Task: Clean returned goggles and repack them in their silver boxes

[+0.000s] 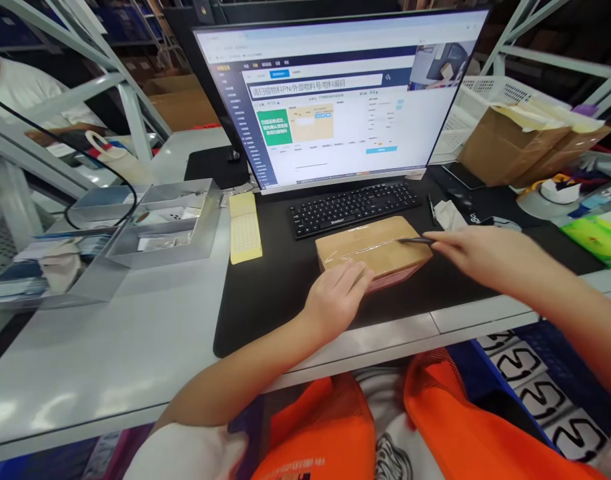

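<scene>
A small brown cardboard box (pixel 373 248) sealed with clear tape lies on the black desk mat (pixel 270 293), just in front of the keyboard (pixel 353 207). My left hand (pixel 338 293) rests on the box's near left corner, fingers flat and together, pressing it down. My right hand (pixel 473 253) pinches a thin dark tool (pixel 415 241) whose tip lies along the tape seam on the box's top right.
A large monitor (pixel 335 93) stands behind the keyboard. A yellow label roll strip (pixel 244 227) and a clear tray (pixel 165 223) sit left. Cardboard boxes (pixel 515 143) and a white basket (pixel 485 100) stand at right. A person in white (pixel 15 83) is at far left.
</scene>
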A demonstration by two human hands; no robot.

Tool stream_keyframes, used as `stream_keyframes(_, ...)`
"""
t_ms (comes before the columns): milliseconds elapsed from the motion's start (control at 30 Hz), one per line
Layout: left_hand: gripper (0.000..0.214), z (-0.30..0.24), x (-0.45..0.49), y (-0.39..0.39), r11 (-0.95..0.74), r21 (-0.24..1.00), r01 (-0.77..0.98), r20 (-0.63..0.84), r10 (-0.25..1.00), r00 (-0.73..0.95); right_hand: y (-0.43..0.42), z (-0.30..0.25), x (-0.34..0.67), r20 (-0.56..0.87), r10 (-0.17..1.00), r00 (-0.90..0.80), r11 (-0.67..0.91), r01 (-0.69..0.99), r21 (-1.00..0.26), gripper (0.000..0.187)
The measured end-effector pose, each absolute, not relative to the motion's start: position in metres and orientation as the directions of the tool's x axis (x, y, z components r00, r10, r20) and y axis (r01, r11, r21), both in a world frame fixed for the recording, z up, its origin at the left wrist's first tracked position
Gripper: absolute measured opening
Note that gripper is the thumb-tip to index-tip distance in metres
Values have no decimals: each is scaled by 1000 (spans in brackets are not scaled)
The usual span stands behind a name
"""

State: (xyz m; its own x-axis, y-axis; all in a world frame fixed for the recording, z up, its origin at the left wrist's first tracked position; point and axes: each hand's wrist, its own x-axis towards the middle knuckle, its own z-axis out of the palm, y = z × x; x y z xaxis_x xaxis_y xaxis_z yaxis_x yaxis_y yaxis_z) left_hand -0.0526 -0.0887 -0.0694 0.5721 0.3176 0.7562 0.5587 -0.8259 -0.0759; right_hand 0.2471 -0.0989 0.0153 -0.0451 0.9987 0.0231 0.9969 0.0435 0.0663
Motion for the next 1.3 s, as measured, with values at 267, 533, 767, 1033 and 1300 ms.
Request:
stream_keyframes(267, 28, -8, -56, -58, -820, 171, 546, 418, 562, 714, -78, -63, 346, -82, 965, 251, -258, 961, -102, 47)
stream_keyframes(533, 69, 42, 5, 26, -776, 104, 622, -191, 599, 778, -61, -76, 241, 318, 948, 21, 208, 714, -668, 62)
stream_keyframes(767, 59, 42, 12, 7, -803, -36, 596, -210, 589, 781, -73, -78, 216, 359, 933, -36, 283, 691, -665, 86)
stream_keyframes(1033, 52, 42, -2, 66, -697, 315, 644, -115, 645, 755, -71, -65, 222, 410, 902, -136, 379, 702, -603, 54)
stream_keyframes(1300, 36, -12, -15, 90, -637, 422, 645, 172, 754, 634, -122, -104, 242, 716, 634, -290, 597, 773, -215, 21)
